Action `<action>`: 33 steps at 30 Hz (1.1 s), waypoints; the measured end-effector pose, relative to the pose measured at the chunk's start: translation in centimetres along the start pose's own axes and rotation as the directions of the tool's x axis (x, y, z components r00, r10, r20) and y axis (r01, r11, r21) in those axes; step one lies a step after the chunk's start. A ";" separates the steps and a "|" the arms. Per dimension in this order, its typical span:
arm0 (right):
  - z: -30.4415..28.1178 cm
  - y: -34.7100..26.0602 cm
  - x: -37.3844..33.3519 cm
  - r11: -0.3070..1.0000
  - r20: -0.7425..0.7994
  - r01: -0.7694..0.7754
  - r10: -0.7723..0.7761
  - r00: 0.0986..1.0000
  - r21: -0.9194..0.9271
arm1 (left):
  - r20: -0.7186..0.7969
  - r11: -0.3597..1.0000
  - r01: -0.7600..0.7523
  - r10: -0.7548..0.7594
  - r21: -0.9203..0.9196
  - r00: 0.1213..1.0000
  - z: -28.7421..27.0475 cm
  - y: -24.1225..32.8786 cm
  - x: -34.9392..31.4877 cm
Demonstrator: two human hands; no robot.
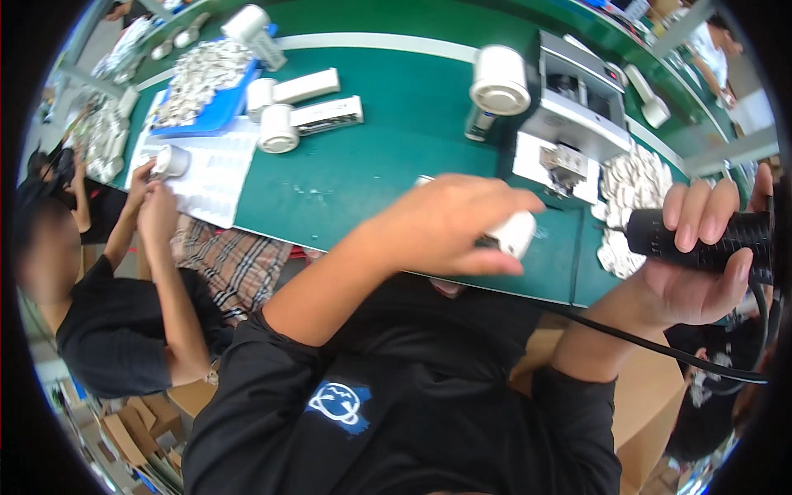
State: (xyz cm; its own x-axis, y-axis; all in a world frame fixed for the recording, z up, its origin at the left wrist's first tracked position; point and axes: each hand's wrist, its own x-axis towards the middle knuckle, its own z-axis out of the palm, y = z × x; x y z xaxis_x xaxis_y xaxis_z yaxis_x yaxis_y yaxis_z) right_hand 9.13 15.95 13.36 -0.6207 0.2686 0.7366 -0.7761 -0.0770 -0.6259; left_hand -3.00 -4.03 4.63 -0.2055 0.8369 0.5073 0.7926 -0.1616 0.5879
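Note:
My left hand is wrapped over a white plastic device above the front of the green table. Its rounded end shows between thumb and fingers; the palm hides most of the rest. Off to the right, my right hand grips a black electric screwdriver, raised and lying sideways, its thin bit pointing left. A black cable runs across below my right wrist. The bit and the white device are well apart.
A screw feeder machine stands at the back right, beside a white round-headed device. White parts are heaped right of it. Further left are similar devices, a blue tray of small parts, and a co-worker handling a white piece.

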 end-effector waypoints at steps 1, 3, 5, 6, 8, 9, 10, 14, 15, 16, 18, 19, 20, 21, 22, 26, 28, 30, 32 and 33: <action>-0.1 0.4 -0.2 0.999 0.005 -0.030 0.030 1.000 -0.037 | 0.015 0.993 0.072 -0.074 0.088 0.997 -1.8 -0.5 -1.0; 0.0 0.9 -0.8 0.993 -0.058 -0.081 0.076 0.995 -0.082 | 0.020 0.903 0.288 -0.311 0.318 0.950 -5.0 -2.0 -3.0; 0.7 1.3 -0.6 0.988 -0.085 -0.098 0.088 0.992 -0.119 | -0.024 0.724 0.489 -0.548 0.487 0.836 -7.3 -2.5 -4.3; 1.1 1.5 -0.2 0.990 -0.086 -0.098 0.090 0.992 -0.098 | -0.073 0.695 0.498 -0.545 0.518 0.835 -7.8 -3.5 -5.1; 1.8 1.4 0.2 0.992 -0.117 -0.072 0.059 0.991 -0.105 | -0.094 0.686 0.485 -0.525 0.542 0.846 -7.8 -5.2 -5.6; 1.5 1.2 0.1 0.986 -0.087 -0.095 0.083 0.993 -0.136 | -0.076 0.695 0.472 -0.519 0.543 0.851 -7.8 -5.6 -5.3; 1.5 1.5 0.2 0.981 -0.080 -0.088 0.075 0.994 -0.174 | -0.037 0.650 0.487 -0.578 0.583 0.815 -7.7 -5.6 -5.2; 2.1 2.4 -0.4 0.985 -0.129 -0.127 0.112 0.985 -0.114 | -0.100 0.613 0.496 -0.564 0.615 0.820 -7.4 -6.5 -6.4; 1.7 2.4 -0.4 0.981 -0.167 -0.160 0.140 0.976 -0.114 | -0.096 0.603 0.463 -0.539 0.650 0.837 -7.1 -7.0 -6.0; 1.1 2.7 -0.5 0.980 -0.125 -0.187 0.178 0.976 -0.068 | -0.113 0.598 0.461 -0.526 0.656 0.843 -6.9 -6.6 -5.8; 0.9 2.8 -0.5 0.970 -0.192 -0.236 0.219 0.957 -0.067 | -0.078 0.639 0.409 -0.480 0.651 0.874 -6.4 -7.7 -6.4; 1.4 2.6 -0.1 0.973 -0.178 -0.230 0.233 0.956 0.034 | -0.098 0.596 0.425 -0.501 0.681 0.860 -6.6 -7.2 -6.4; 1.6 2.2 0.1 0.969 -0.192 -0.247 0.245 0.950 0.011 | -0.105 0.582 0.449 -0.528 0.678 0.843 -6.4 -6.6 -5.5; 1.7 1.8 0.3 0.965 -0.201 -0.263 0.261 0.944 0.019 | -0.108 0.589 0.432 -0.503 0.683 0.857 -6.2 -6.6 -5.2; 1.4 1.9 0.2 0.961 -0.187 -0.277 0.274 0.943 0.013 | -0.122 0.584 0.431 -0.491 0.688 0.862 -6.0 -6.5 -5.1; 1.3 1.7 -0.3 0.953 -0.210 -0.293 0.273 0.939 -0.073 | -0.123 0.599 0.459 -0.516 0.656 0.848 -5.7 -6.5 -4.2; 0.8 2.6 -0.7 0.931 -0.217 -0.327 0.289 0.932 -0.163 | -0.117 0.578 0.473 -0.545 0.665 0.830 -5.7 -5.9 -3.9; 0.5 3.4 -1.1 0.896 -0.227 -0.386 0.338 0.913 -0.219 | -0.073 0.543 0.476 -0.603 0.692 0.794 -5.6 -5.4 -3.6; 0.6 3.9 -1.3 0.888 -0.241 -0.418 0.370 0.897 -0.191 | -0.134 0.540 0.494 -0.571 0.682 0.810 -5.3 -6.2 -5.0; 0.3 4.2 -1.6 0.886 -0.235 -0.406 0.355 0.905 -0.223 | -0.137 0.571 0.455 -0.513 0.684 0.848 -5.1 -6.3 -5.2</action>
State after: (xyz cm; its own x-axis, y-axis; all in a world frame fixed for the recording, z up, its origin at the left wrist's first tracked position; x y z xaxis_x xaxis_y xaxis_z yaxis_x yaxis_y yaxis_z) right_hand 6.86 14.93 9.64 -0.8109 0.4415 0.3840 -0.4110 0.0373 -0.9109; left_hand -9.83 -10.07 1.49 -0.6590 0.7208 0.2149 0.7510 0.6462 0.1356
